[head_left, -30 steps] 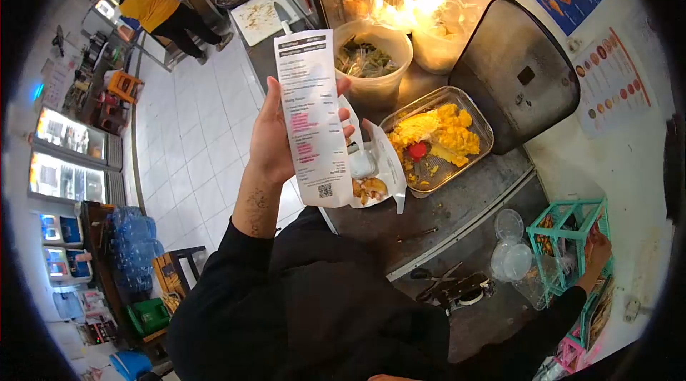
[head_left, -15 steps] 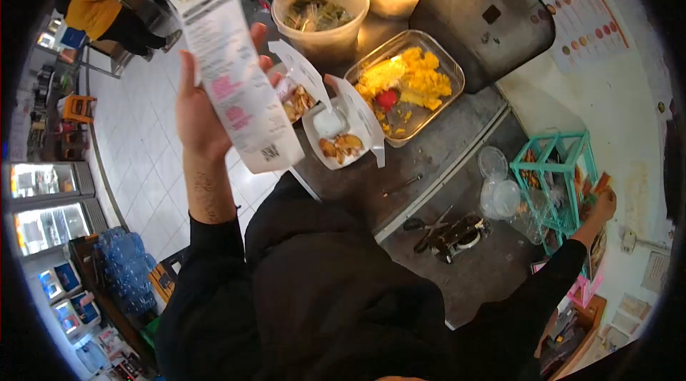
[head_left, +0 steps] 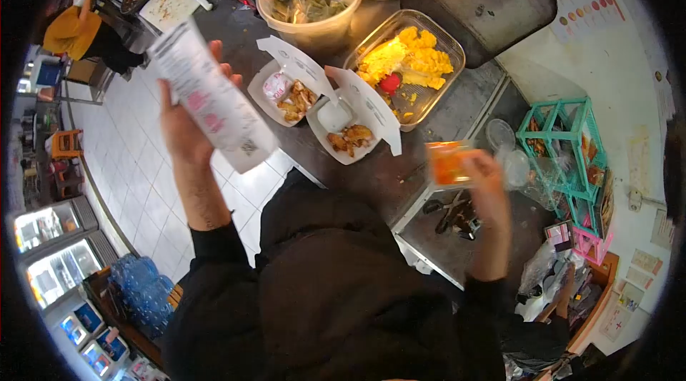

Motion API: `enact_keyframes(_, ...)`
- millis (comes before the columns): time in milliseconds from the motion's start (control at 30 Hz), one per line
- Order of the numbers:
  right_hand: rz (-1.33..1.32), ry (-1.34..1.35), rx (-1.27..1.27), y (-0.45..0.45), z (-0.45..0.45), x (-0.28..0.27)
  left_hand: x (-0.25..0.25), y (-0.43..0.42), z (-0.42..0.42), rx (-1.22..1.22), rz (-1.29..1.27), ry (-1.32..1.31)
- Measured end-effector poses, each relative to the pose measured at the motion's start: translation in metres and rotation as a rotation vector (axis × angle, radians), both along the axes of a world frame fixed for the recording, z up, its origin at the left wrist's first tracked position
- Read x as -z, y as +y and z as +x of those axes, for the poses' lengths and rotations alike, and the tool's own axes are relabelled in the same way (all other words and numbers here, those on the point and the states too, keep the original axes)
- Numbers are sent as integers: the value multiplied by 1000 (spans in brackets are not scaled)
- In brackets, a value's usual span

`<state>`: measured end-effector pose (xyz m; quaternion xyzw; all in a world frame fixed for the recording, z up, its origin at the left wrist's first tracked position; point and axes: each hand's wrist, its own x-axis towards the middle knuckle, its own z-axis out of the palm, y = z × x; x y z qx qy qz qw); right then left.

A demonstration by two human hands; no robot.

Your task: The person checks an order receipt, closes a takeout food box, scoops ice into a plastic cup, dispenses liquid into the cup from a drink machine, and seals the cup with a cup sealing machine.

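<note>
A long printed receipt (head_left: 211, 99) with pink marks is held up by my left hand (head_left: 187, 127), left of the food boxes. My right hand (head_left: 489, 191) pinches an orange packet (head_left: 449, 164) over the counter's front edge; both are slightly blurred. Two open white boxes stand side by side between my hands. The left box (head_left: 266, 99) holds browned food pieces and a round wrapped item. In the right box (head_left: 341, 156) are browned pieces and a white mound. Behind them, a clear tray (head_left: 414, 118) contains yellow food and a red item.
A tub of green leaves (head_left: 309, 27) and an upright dark lid (head_left: 479, 2) stand at the back. A teal basket rack (head_left: 564, 141) is at right, near clear lids and scissors. A person in yellow (head_left: 71, 32) stands far left; another person's arm (head_left: 566, 295) is lower right.
My right hand has come from the teal rack to the counter's front edge with the orange packet. My left hand and the receipt have moved left and lower in view. The camera view has shifted.
</note>
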<state>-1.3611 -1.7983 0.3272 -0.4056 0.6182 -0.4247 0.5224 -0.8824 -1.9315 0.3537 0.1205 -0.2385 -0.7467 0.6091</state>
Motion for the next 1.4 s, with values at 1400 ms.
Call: enact_keyframes(1400,-107,1606,564,4,-358,90,-36,-6,-275,972,80,61)
